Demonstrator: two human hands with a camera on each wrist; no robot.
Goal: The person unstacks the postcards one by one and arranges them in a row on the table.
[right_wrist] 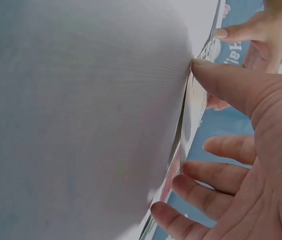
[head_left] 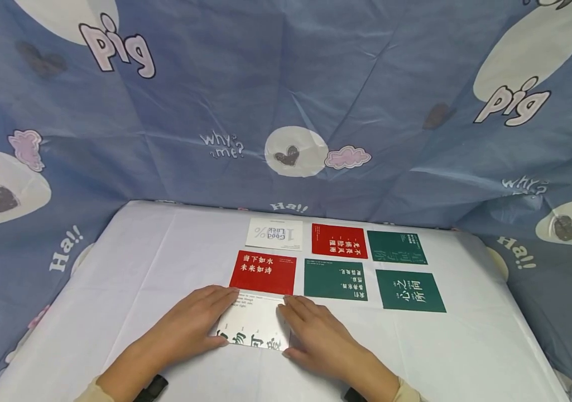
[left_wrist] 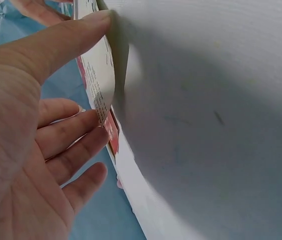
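A white card (head_left: 255,318) with dark green characters is held between both hands in the head view, its far edge by a red card (head_left: 264,273). My left hand (head_left: 187,318) grips its left side, thumb at the near corner and fingertips at the far corner. On the right side, my right hand (head_left: 321,338) holds it likewise. Seen in the left wrist view, the card (left_wrist: 97,75) looks slightly bowed, with a gap beneath it. The right wrist view shows the card (right_wrist: 193,110) edge-on, by the thumb and fingertips.
Beyond lie a white "Good Luck" card (head_left: 274,234), another red card (head_left: 339,241) and three green cards, one of them nearest the right (head_left: 411,290). All are flat on the white-covered table (head_left: 165,245). Blue printed cloth (head_left: 245,100) hangs behind the table.
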